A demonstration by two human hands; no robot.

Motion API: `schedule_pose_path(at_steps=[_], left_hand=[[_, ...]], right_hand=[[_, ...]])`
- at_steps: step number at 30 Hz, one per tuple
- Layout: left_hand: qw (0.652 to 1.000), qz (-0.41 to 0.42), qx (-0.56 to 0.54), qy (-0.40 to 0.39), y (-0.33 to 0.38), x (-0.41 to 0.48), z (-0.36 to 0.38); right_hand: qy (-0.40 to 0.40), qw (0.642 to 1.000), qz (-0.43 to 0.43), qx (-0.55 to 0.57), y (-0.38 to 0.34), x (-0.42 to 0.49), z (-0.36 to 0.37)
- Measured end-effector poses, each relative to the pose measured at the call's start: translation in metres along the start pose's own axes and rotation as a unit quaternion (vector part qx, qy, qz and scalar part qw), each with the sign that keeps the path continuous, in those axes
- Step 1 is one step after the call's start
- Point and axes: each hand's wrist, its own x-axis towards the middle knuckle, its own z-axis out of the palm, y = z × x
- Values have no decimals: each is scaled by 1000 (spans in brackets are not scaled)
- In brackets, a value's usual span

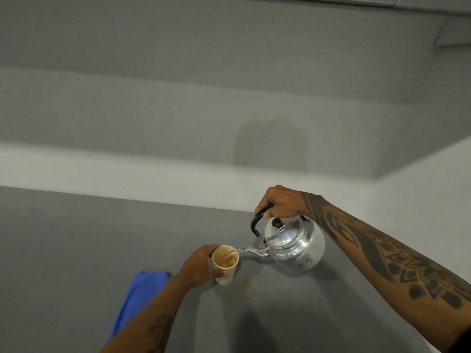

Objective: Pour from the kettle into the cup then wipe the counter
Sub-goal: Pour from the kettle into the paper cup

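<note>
A shiny metal kettle (293, 244) with a black handle is tilted to the left above the grey counter (76, 238). My right hand (283, 202) grips its handle from above. A thin stream of brownish liquid runs from the spout into a cream cup (226, 271) that stands on the counter. The cup holds brown liquid. My left hand (197, 267) is wrapped around the cup's left side. A blue cloth (139, 299) lies on the counter to the left, partly under my left forearm.
A faint brownish wet patch (246, 289) marks the counter just right of the cup's base. A white wall (127, 169) rises behind the counter and turns a corner at the right.
</note>
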Motion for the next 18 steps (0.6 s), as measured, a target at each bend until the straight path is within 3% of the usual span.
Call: schedule_pose_path(at_steps=[12, 18], left_hand=[[999, -35, -20, -32, 16, -5, -11], [1000, 16, -4, -17, 88, 18, -50]], right_hand=[[36, 994, 41, 96, 26, -16, 18], [72, 987, 65, 126, 46, -29, 21]])
